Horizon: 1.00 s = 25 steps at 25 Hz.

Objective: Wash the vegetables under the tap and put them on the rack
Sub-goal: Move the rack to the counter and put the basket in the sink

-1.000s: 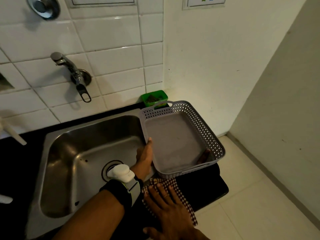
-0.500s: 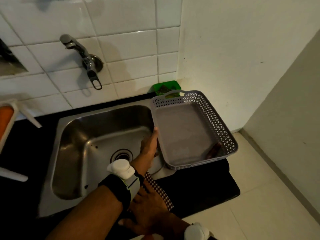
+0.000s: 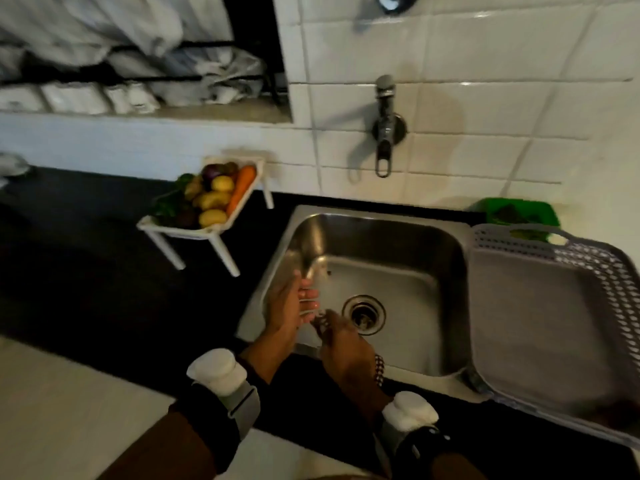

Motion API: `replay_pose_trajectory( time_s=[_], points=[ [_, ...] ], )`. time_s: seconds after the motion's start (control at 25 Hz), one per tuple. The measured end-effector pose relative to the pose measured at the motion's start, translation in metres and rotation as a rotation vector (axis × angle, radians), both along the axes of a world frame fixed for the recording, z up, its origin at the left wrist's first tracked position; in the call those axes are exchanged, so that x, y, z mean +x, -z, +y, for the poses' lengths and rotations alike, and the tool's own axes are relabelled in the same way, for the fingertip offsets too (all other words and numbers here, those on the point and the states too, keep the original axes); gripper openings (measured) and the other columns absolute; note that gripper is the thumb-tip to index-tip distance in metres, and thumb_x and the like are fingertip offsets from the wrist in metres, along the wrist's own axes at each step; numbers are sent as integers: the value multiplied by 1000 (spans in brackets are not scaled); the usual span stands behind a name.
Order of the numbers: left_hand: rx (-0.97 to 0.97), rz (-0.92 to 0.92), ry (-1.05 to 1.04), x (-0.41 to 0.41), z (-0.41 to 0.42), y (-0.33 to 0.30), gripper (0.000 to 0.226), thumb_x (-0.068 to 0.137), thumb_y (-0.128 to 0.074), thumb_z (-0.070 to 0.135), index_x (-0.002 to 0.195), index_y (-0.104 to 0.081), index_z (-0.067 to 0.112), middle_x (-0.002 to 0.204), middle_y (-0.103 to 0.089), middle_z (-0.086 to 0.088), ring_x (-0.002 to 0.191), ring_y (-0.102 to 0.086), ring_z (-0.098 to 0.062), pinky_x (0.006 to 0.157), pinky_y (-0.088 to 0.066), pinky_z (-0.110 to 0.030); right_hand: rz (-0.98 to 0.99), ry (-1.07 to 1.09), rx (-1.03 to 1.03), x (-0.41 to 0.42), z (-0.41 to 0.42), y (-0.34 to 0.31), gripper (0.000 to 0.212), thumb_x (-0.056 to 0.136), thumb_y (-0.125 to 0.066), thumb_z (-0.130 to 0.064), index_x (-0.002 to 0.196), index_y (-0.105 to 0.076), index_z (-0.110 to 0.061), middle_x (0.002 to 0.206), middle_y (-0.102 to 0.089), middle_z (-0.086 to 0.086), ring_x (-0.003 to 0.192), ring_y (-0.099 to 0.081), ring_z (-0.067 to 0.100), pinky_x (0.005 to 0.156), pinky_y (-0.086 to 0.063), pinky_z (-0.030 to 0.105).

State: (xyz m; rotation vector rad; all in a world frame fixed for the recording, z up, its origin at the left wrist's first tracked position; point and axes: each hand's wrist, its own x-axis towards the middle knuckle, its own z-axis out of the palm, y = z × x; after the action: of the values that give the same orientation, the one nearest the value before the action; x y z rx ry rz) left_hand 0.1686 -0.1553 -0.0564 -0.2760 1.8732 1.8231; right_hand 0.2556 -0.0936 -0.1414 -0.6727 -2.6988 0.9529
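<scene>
**Both hands empty over sink, veg not yet picked**

Head view: left hand [image 3: 289, 308] open, palm turned inward, fingers spread; right hand [image 3: 341, 342] loosely curled, back up, holding nothing as far as I can tell. They meet over the left part of the steel sink [image 3: 446, 271], fingertips nearly touching; probably rubbing or readying before washing. Tap [image 3: 384, 129] on the tiled wall above the basin; no water stream visible. Vegetables [image 3: 211, 195] (carrot, yellow and purple rounds, greens) piled in a white legged basket [image 3: 194, 233] on the dark bench [image 3: 86, 271], left of the sink, well apart from the hands. Grey perforated plastic tray [image 3: 588, 258], likely the rack, sits at the sink's right edge, handy for draining. Smooth glossy tiles, brushed metal.
</scene>
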Motion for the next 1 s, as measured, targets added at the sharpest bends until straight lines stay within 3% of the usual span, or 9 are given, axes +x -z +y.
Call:
replay_pose_trajectory(
  time_s=[0.16,0.24,0.36,0.48,0.56,0.64,0.72,0.8,1.0],
  points=[
    [1,-75,-190,-26,-78,10,34,97,-48,37,83,-64,10,53,-65,-1,44,-59,-14,47,-45,-22,276,206,-583,-45,-9,-8,26,97,-47,-25,121,-58,-22,121,-64,8,108,-60,27,87,-45,29],
    [-21,-77,-228,-37,-105,12,36,97,-46,40,86,-65,11,69,-69,-6,57,-63,-18,53,-49,-26,396,296,-948,-69,-20,-23,21,96,-49,-20,114,-62,-20,113,-65,10,101,-61,26,83,-54,41],
    [-23,-53,-317,-69,-141,4,37,97,-46,42,94,-66,11,87,-69,-11,74,-64,-22,63,-52,-33,496,208,-1145,-105,-50,-55,24,98,-46,-6,118,-59,-8,113,-63,9,101,-59,18,88,-51,31],
    [-11,25,-455,-105,-171,-10,34,98,-45,38,90,-66,13,81,-67,-9,68,-62,-18,63,-51,-31,471,-175,-952,-141,-79,-77,30,98,-47,-7,128,-52,-8,124,-59,2,115,-55,8,99,-42,20],
    [-16,75,-525,-123,-190,-15,34,98,-45,37,90,-66,12,77,-66,-8,64,-60,-17,61,-50,-29,279,-544,-701,-158,-97,-76,36,97,-49,-21,131,-50,-12,133,-53,0,125,-45,-6,106,-32,15],
    [-39,88,-557,-132,-202,-16,33,99,-44,37,88,-66,14,77,-66,-7,65,-60,-16,63,-51,-30,53,-759,-278,-166,-108,-50,48,96,-41,-48,133,-52,-20,146,-42,0,139,-26,-1,118,-15,29],
    [-42,66,-558,-140,-212,-17,33,99,-43,36,86,-65,15,79,-66,-7,67,-61,-17,67,-52,-31,-53,-755,85,-167,-119,-14,60,96,-21,-57,143,-41,-25,156,-26,1,146,-15,15,118,-8,46],
    [-51,53,-545,-147,-215,-13,33,100,-42,35,86,-64,15,80,-66,-7,68,-61,-17,69,-53,-32,-93,-760,362,-160,-129,6,63,96,-14,-59,145,-36,-24,155,-30,7,144,-26,25,113,-14,50],
    [-36,45,-489,-153,-204,-9,35,99,-44,34,88,-66,9,78,-67,-11,64,-61,-18,64,-53,-31,-66,-926,544,-178,-120,8,58,98,-13,-56,145,-33,-28,152,-36,3,141,-31,24,110,-16,46]
  ],
)
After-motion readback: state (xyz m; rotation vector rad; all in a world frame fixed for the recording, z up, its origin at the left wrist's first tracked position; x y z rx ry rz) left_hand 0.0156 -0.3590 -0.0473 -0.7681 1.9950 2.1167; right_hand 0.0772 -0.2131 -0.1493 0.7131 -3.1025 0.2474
